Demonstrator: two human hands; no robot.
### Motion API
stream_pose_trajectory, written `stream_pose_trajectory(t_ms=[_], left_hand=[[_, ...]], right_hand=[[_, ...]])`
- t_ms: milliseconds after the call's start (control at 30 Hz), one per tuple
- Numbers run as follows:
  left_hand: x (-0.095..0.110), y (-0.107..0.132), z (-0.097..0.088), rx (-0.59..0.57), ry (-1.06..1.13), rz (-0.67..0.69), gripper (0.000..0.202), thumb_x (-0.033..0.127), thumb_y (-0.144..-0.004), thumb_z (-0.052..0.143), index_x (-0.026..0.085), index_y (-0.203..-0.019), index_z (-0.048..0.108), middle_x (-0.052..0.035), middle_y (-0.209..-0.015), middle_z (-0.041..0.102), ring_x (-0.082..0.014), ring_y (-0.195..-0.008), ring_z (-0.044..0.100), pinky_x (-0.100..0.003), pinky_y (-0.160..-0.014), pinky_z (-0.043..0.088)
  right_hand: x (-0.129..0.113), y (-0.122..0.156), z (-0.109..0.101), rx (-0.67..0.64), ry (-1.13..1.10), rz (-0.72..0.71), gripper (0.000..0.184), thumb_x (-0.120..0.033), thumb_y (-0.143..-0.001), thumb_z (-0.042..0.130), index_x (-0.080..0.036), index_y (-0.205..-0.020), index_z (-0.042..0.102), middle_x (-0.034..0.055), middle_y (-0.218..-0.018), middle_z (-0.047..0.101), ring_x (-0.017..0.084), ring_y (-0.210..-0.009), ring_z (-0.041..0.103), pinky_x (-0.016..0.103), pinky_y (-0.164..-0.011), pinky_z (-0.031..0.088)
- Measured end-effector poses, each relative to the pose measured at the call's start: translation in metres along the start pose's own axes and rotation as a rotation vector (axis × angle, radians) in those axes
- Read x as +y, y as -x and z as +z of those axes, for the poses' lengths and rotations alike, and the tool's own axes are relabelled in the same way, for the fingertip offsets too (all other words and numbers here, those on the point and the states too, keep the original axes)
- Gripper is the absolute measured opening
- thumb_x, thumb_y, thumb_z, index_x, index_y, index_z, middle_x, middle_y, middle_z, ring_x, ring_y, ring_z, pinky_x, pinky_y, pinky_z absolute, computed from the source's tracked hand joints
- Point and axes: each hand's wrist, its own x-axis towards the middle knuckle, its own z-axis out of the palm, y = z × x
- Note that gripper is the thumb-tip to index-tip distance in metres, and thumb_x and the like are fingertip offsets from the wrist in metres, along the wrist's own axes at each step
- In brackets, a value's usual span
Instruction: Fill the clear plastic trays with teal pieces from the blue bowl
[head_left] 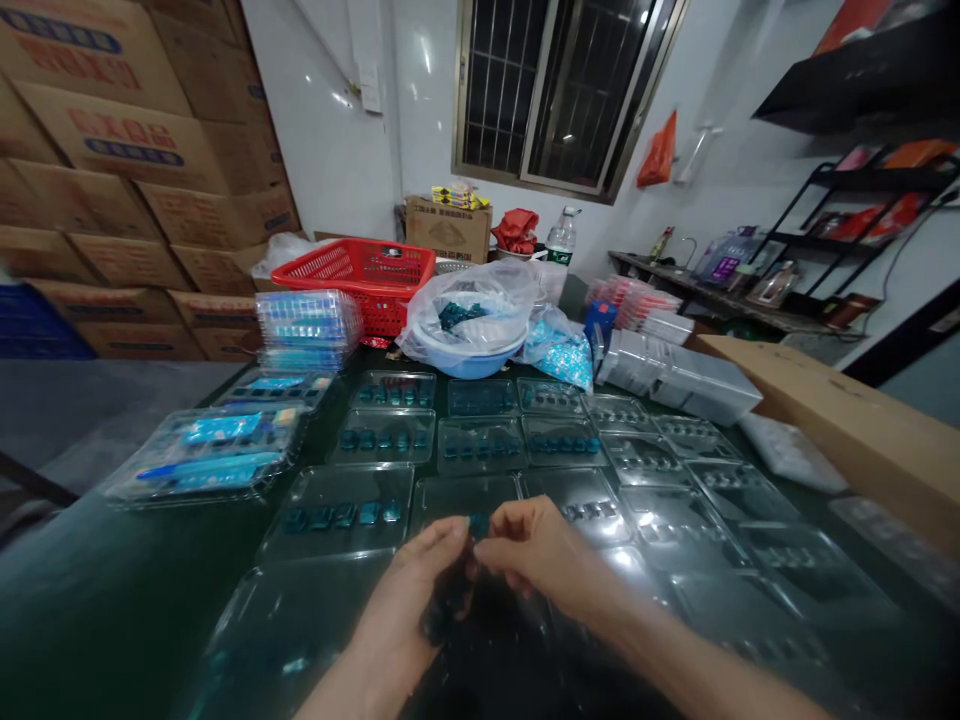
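My left hand [420,580] is closed around several small dark teal pieces [442,605], partly hidden in the palm. Close beside it, my right hand [529,545] has thumb and forefinger pinched together; what lies between them I cannot make out. Both hands are over a clear plastic tray [442,490] in the middle. To its left a similar tray [300,545] carries a row of teal cube-shaped pieces [345,515]. Farther back, another tray [484,460] also shows a teal row. The trays to the right have clear, unfilled-looking moulded hollows [596,512].
Behind the trays stand a blue basin [472,365] lined with a plastic bag, a bag of blue-white bits [559,350] and a red basket [356,265]. Packed sets [225,450] lie left. Stacked clear boxes [675,375] and a long carton [825,420] are at right.
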Motion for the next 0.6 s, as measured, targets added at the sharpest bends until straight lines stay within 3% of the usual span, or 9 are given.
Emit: stream_pose_trajectory(t_ms=[200, 433, 500, 600], left_hand=[[-0.001, -0.003, -0.010, -0.008, 0.125, -0.027, 0.013, 0.026, -0.069, 0.060, 0.015, -0.069, 0.052, -0.0012, -0.051, 0.052, -0.0076, -0.042, 0.043, -0.017, -0.036, 0.027], [0.031, 0.001, -0.019, -0.021, 0.292, -0.067, 0.013, 0.024, -0.073, 0.055, 0.012, -0.071, 0.053, -0.0007, -0.056, 0.047, -0.0041, -0.041, 0.038, -0.015, -0.036, 0.028], [0.036, 0.003, -0.023, -0.003, 0.290, -0.063, 0.014, 0.025, -0.073, 0.056, 0.012, -0.070, 0.054, -0.0006, -0.056, 0.046, -0.0041, -0.040, 0.037, -0.015, -0.035, 0.028], [0.032, 0.002, -0.027, 0.018, 0.244, -0.081, 0.018, 0.030, -0.071, 0.058, 0.013, -0.069, 0.054, -0.0009, -0.056, 0.047, -0.0045, -0.039, 0.037, -0.017, -0.035, 0.027]], right_hand=[[0.000, -0.002, 0.004, -0.032, 0.054, -0.048, 0.010, -0.017, -0.069, 0.055, -0.013, -0.060, 0.055, -0.0041, -0.049, 0.049, 0.004, -0.042, 0.040, 0.014, -0.038, 0.027], [-0.021, 0.020, -0.005, -0.183, 0.187, -0.208, 0.011, -0.014, -0.070, 0.059, -0.013, -0.060, 0.058, -0.0029, -0.056, 0.051, 0.006, -0.052, 0.045, 0.017, -0.046, 0.033], [-0.039, 0.032, -0.015, -0.091, 0.241, -0.371, 0.011, -0.014, -0.073, 0.058, -0.014, -0.062, 0.060, -0.0016, -0.059, 0.053, 0.007, -0.053, 0.048, 0.018, -0.047, 0.035], [-0.076, 0.046, -0.034, 0.254, 0.308, -0.672, 0.009, -0.012, -0.076, 0.054, -0.017, -0.072, 0.061, 0.0003, -0.065, 0.056, 0.010, -0.054, 0.050, 0.021, -0.048, 0.038]])
